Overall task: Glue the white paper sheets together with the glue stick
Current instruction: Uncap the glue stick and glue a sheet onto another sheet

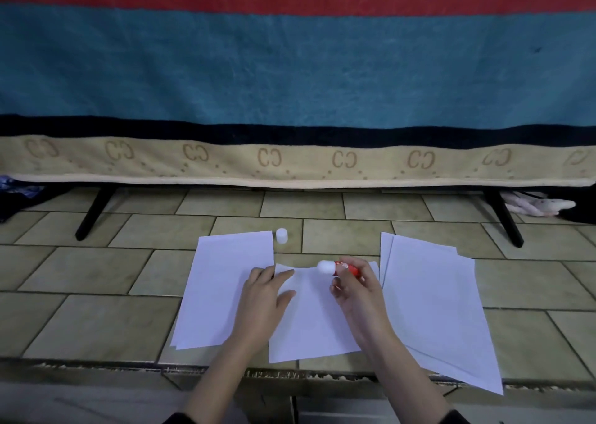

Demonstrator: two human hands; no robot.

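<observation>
Gluing at the middle white paper sheet (314,317) on tiled worktop (96,323).
Left hand (263,294) flat, fingers straight, pressing sheet; right hand (353,286) gripping red uncapped glue stick (338,268).

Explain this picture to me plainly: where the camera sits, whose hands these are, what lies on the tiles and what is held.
There is no machine: a person wears one camera on the head, looking down at their own bare hands. The left hand presses flat on the middle white paper sheet. The right hand grips a red glue stick with its white tip exposed. Its small white cap stands apart on the tiled surface. Further white paper lies at left and at right. A striped blanket hangs behind.
</observation>
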